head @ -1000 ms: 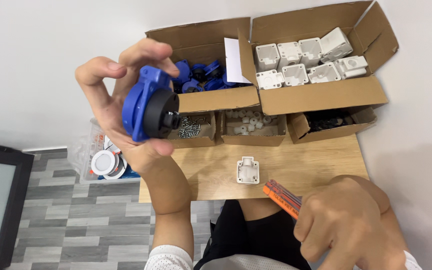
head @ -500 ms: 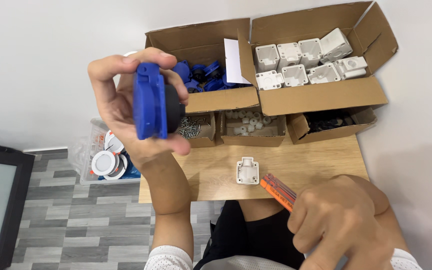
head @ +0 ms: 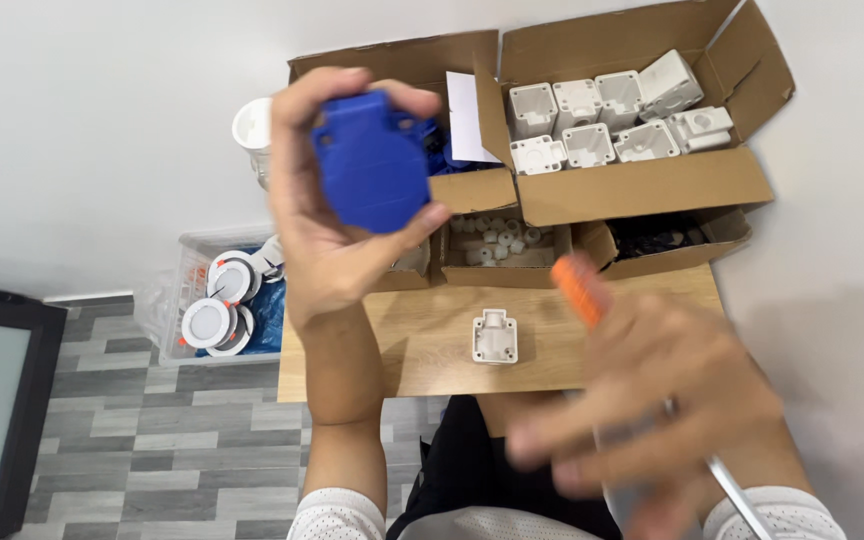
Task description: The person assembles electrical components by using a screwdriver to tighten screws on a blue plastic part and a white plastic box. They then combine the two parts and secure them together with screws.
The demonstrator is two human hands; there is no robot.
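Two hands work above the wooden table [head: 402, 350]: nearest, the blurred right hand [head: 642, 400] curls loosely around an orange-handled screwdriver [head: 584, 290]; farther, the raised left hand [head: 337, 220] pinches a blue socket housing [head: 372, 172] before the cardboard boxes [head: 642, 185].

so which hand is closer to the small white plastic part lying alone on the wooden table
Right. The right hand with the orange-handled screwdriver hovers just right of the small white plastic part. The left hand is raised up and left of it, fingers around a blue plastic housing.
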